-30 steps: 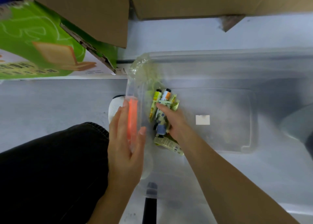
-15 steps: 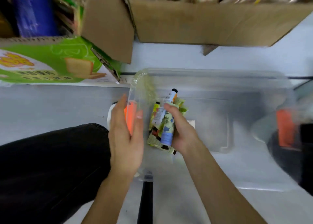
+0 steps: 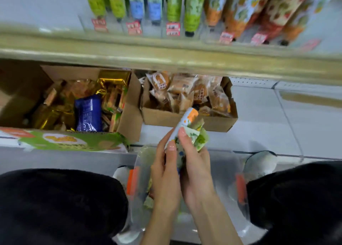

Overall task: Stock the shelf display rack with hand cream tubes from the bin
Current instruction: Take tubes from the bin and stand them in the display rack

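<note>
the hand cream tubes (image 3: 187, 133) are gathered in a small bundle between both hands, raised above the bin (image 3: 224, 170) and just in front of the lower shelf. their long axis runs from lower left to upper right, leaning away from the person toward the shelving. the topmost one, a white tube (image 3: 186, 121) with an orange band, points its dark cap up at the right cardboard box (image 3: 212, 123). the green-printed tubes (image 3: 201, 140) fan out just to its right, and which end of these faces up is hard to tell. the left hand (image 3: 165, 172) curls its fingers round the left side of the bundle with the thumb laid along it. the right hand (image 3: 197, 170) wraps it from the right, one fingertip pressed on the white tube. the hands cover the lower halves, so the number of tubes cannot be counted. the bin is clear and its walls are hard to trace; orange latches (image 3: 132, 181) mark its two ends, and something green shows faintly through it under the left wrist. above, smeared by motion, the display rack (image 3: 159, 33) holds rows of stocked tubes (image 3: 153, 4) standing cap down behind red price tags (image 3: 173, 29), their tops cut off by the frame edge. the left cardboard box (image 3: 127, 122) holds gold and blue packets. black-trousered knees (image 3: 55, 204) flank the bin and hide its near corners.
</note>
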`<state>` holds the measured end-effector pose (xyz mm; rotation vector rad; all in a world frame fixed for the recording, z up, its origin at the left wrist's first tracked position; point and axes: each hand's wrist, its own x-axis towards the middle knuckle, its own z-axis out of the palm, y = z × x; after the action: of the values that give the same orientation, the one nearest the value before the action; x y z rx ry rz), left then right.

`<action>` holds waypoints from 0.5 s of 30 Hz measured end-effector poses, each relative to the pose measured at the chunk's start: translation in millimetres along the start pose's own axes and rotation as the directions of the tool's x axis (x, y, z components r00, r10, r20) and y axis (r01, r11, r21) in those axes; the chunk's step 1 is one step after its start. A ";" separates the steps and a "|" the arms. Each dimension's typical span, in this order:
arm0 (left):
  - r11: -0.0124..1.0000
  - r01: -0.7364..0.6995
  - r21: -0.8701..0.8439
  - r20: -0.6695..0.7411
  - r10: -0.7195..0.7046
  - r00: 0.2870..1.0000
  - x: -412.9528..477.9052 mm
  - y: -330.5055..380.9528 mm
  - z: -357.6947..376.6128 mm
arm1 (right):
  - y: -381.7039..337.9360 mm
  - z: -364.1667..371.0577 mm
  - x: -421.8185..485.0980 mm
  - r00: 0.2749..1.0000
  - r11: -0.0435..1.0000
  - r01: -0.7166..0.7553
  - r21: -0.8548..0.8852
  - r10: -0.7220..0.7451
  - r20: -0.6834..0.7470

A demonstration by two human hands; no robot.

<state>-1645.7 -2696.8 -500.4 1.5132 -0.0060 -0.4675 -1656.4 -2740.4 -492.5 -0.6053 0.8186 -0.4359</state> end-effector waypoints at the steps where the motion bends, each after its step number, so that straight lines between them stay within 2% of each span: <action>1: 0.998 0.007 -0.058 -0.019 -0.008 1.000 -2.2 12.7 3.7 | -8.1 6.6 -4.2 1.000 1.000 0.010 -0.012 -0.010 0.007; 7: 0.937 0.097 -0.337 -0.066 -0.126 0.990 -17.1 60.3 18.4 | -47.0 33.6 -26.6 0.996 0.998 0.060 -0.032 -0.058 0.062; 12: 0.919 -0.033 -0.392 -0.054 0.013 0.998 -24.1 72.7 28.8 | -77.3 36.8 -43.8 0.976 0.984 0.175 -0.036 -0.169 0.138; 15: 0.908 -0.096 -0.408 0.041 0.123 0.991 -26.7 75.3 27.3 | -93.5 31.8 -51.9 0.957 0.966 0.250 -0.068 -0.236 0.169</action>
<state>-1656.0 -2715.8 -418.8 1.0809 -0.0435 -0.3990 -1675.4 -2770.2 -386.6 -0.8182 0.6145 -0.5694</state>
